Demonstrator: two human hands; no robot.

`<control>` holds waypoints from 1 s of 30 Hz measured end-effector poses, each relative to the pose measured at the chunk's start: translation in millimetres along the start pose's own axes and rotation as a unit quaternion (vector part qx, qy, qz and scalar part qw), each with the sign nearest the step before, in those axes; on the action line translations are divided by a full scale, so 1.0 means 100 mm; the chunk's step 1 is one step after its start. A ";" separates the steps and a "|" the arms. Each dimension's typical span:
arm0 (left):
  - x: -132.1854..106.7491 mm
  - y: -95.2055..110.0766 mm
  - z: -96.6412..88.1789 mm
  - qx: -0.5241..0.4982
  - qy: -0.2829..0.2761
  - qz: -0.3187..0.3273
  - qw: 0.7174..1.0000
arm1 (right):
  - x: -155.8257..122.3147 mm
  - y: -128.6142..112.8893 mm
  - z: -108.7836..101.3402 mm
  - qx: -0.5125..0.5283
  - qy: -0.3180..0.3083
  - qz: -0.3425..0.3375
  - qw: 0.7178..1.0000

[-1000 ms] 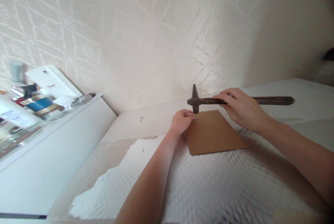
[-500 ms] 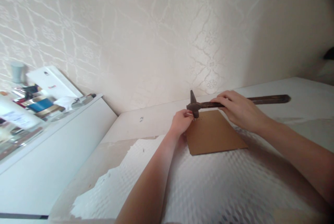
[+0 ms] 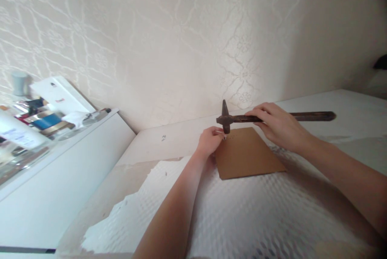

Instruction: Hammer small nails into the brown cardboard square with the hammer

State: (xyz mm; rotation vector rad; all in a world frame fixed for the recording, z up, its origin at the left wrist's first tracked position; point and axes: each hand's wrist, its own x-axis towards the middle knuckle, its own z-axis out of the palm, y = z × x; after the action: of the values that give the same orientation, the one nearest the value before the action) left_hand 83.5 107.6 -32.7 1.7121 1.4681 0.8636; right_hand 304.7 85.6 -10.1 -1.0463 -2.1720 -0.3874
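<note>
A hammer [image 3: 242, 118] is held at the right of centre by the right hand [image 3: 276, 126], whose grip is closed around the wooden handle about midway along. The handle is laid nearly level across the frame, its free end pointed to the right. The dark head is set at the left end, with its narrow wedge turned up and its blunt face turned down, just beside the fingertips of the left hand [image 3: 210, 140]. By the grip of that hand, a small metallic piece [image 3: 224, 137] is pinched at the upper left corner of a brown board [image 3: 246, 156]; its exact shape is too small to be made out. Whether it is touched by the hammer face cannot be told. Near the board's upper edge, a few tiny dark marks [image 3: 232, 136] are seen.

The board is laid on a white textured sheet [image 3: 256, 210], by which much of the pale worktop [image 3: 181, 134] is covered in the lower part of the frame. Left of the left hand, small dark bits [image 3: 163, 137] are scattered on the worktop. At the left edge, a white cabinet [image 3: 78, 174] is topped by a white box [image 3: 65, 98], a grey-blue cup [image 3: 19, 83] and blurred clutter. The background is filled by a patterned wall [image 3: 181, 41].
</note>
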 end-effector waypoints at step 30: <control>0.02 -0.02 0.00 0.015 0.014 -0.019 1.000 | -0.03 0.04 0.05 0.033 -0.026 0.035 0.999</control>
State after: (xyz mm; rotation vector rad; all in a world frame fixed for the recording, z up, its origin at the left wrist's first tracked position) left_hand 82.6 109.3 -34.1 1.6935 1.5346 0.8534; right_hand 306.7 89.7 -16.0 -1.1041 -2.1722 -0.2581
